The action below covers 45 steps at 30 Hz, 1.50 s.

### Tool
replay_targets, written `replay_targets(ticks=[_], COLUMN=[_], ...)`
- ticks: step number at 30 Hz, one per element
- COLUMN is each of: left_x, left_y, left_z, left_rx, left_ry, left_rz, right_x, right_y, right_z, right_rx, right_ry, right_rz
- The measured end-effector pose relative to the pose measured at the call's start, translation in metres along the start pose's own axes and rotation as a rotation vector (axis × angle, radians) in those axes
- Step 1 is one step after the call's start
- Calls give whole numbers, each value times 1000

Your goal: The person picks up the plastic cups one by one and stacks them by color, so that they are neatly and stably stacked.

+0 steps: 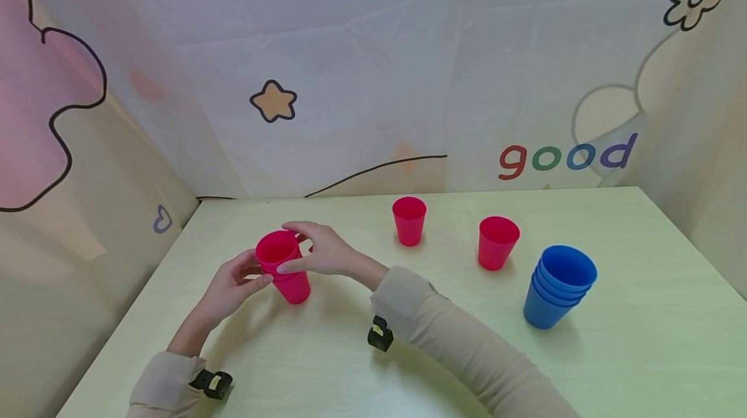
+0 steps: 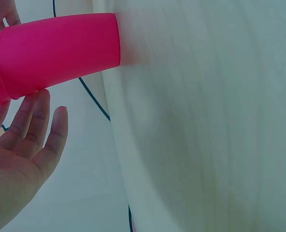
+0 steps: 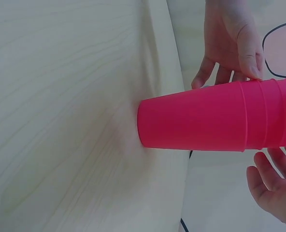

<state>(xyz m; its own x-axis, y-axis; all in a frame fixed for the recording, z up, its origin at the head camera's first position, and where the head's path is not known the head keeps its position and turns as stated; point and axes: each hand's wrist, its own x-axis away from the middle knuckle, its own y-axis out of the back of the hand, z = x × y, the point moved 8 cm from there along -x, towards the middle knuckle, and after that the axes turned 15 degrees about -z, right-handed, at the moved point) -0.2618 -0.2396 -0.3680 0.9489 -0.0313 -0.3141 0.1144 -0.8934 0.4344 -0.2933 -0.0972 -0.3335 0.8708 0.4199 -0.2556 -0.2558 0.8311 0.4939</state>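
Observation:
A stack of pink cups [image 1: 292,287] stands on the table at the left, between both hands. My left hand [image 1: 224,290] holds it from the left, thumb in front and fingers behind, just below the upper rims. From the right, my right hand [image 1: 327,251] grips the top of the stack, thumb on the near side and fingers at the far rim. The left wrist view has the stack [image 2: 61,53] with its base at the tabletop and left fingertips [image 2: 44,94] against its side. Several rims show on the stack [image 3: 196,118] in the right wrist view.
One pink cup [image 1: 410,222] stands upright at the back middle of the table [image 1: 327,366], and another pink cup [image 1: 496,246] is to its right. Nearer the right side is a stack of blue cups [image 1: 545,304]. A printed cloth [image 1: 362,81] hangs behind the table.

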Motion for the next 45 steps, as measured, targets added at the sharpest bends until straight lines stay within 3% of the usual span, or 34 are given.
replay_targets(ticks=[21,31,45], left_x=[0,0,0], left_y=[0,-1,-1], left_z=[2,2,0], left_rx=[-4,-5,-2], left_ry=[10,25,-3], left_rz=[-8,-7,-8], right_x=[24,39,57], right_y=[35,52,72], right_z=[-7,-15,-32], right_rx=[-65,-76,-103], right_ry=[59,49,45], right_rz=[-76,-99,-139])
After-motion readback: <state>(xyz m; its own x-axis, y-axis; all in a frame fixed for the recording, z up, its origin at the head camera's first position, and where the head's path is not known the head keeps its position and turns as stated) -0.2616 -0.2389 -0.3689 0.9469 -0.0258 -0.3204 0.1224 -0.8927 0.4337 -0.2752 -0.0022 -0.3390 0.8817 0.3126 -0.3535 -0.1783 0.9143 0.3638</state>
